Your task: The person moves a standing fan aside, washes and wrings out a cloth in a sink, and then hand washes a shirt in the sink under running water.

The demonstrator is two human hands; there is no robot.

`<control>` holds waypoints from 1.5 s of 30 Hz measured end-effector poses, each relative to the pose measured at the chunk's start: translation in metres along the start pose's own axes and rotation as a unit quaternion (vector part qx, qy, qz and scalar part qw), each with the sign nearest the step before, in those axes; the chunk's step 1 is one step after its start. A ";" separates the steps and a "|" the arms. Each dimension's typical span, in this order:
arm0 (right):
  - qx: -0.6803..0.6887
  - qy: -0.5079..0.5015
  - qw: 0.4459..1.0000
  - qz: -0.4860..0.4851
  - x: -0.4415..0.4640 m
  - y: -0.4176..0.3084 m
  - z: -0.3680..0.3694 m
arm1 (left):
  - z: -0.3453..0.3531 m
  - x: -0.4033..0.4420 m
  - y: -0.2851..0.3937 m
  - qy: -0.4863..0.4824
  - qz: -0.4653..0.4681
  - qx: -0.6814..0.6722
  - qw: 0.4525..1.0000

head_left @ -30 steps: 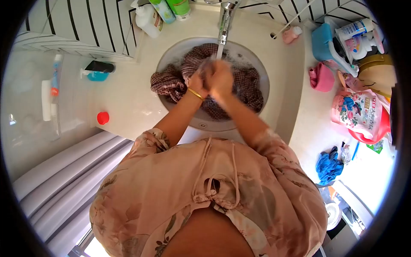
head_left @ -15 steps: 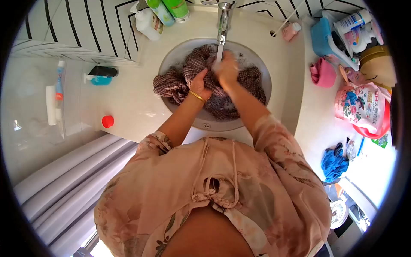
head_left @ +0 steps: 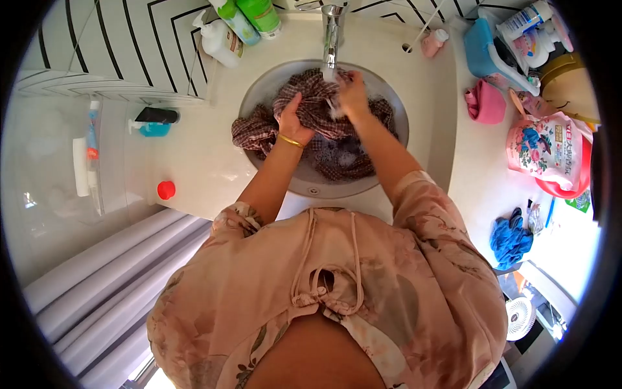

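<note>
A wet, dark reddish checked cloth (head_left: 311, 100) lies bunched in the soapy water of the round sink (head_left: 256, 84). My left hand (head_left: 295, 123), with a gold bangle at the wrist, grips a raised fold of it from the near left side. On the far right of that fold, my right hand (head_left: 352, 97) has its fingers curled over the fabric under the faucet (head_left: 332, 35). Water runs from the spout onto the cloth between my hands. More of the cloth spreads to the left rim and the right side of the basin. Some fingertips are hidden by fabric.
Behind the sink on the left stand a white pump bottle (head_left: 223, 42) and green bottles (head_left: 259, 16). A red cap (head_left: 166, 190) sits on the left counter. To the right are a blue basket (head_left: 486, 55), a pink cloth (head_left: 484, 102), a detergent pouch (head_left: 547, 149) and a blue cloth (head_left: 512, 240).
My right hand has moved slightly up and right, and its blur has lessened. My left hand has shifted a little left and up. The fold between them sits higher, closer beneath the spout.
</note>
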State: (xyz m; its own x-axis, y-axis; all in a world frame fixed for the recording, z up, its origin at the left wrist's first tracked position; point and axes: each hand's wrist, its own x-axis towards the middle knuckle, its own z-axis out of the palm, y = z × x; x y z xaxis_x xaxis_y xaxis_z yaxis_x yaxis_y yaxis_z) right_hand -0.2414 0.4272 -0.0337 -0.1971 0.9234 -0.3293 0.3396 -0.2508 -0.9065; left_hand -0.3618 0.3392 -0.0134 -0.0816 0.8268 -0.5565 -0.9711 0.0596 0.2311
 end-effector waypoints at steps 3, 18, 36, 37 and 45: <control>0.276 -0.163 0.922 0.219 0.003 0.018 -0.030 | 0.016 -0.010 0.011 -0.021 0.011 -0.039 0.999; 0.080 -0.101 0.984 -0.124 -0.071 -0.018 -0.009 | -0.046 0.015 -0.009 -0.006 -0.033 0.010 0.999; -0.304 0.000 0.921 -0.243 -0.110 -0.029 0.025 | -0.056 0.008 -0.023 -0.123 0.119 0.480 0.860; -0.212 -0.002 0.964 -0.162 -0.085 -0.016 0.025 | -0.056 0.009 -0.026 -0.066 0.068 0.346 0.933; -0.419 -0.051 0.899 -0.119 0.043 0.017 -0.040 | -0.044 -0.002 0.012 0.019 0.039 0.115 0.992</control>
State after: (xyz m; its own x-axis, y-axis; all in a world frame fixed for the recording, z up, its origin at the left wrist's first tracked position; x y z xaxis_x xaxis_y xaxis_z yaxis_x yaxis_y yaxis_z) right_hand -0.2075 0.4747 -0.0526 -0.4245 0.8801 -0.2126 0.8415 0.2968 -0.4514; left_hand -0.3828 0.3135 -0.0445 -0.1666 0.8120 -0.5594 -0.8855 0.1264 0.4471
